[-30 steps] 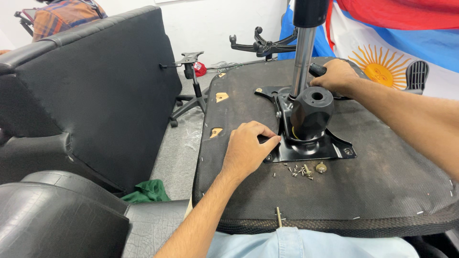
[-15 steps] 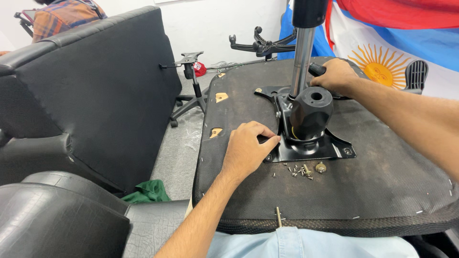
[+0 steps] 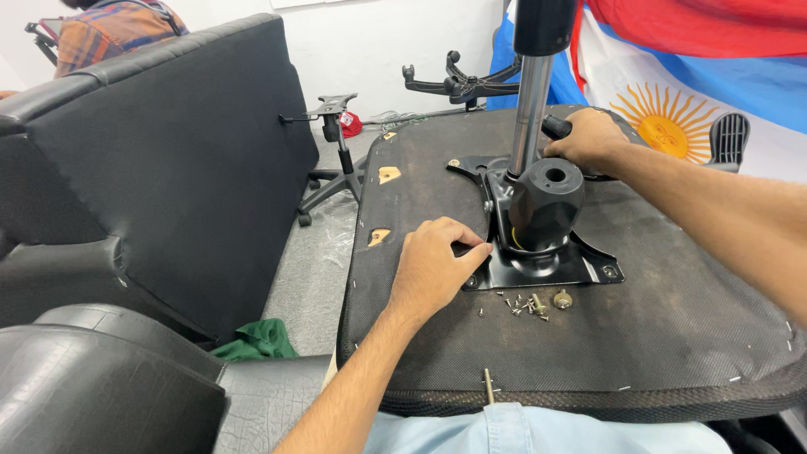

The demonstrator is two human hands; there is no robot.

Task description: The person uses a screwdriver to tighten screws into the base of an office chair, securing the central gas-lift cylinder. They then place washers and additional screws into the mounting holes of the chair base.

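Both hands on the black metal chair mechanism plate (image 3: pixel 538 265), bolted-side up on the upturned black fabric seat base (image 3: pixel 672 336).

The left hand (image 3: pixel 437 269) lies curled at the plate's near-left corner; the right hand (image 3: pixel 588 139) closes around a black lever knob (image 3: pixel 555 126) at the far side. The small loose silver screws (image 3: pixel 525 304) just near the plate could roll off if the seat tips; fingers risk pinching under the plate.

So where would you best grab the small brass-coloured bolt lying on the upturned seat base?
Pinch the small brass-coloured bolt by its round head, coming from above and the right. It lies loose on the black fabric seat underside; the scattered small screws crowd its left side.
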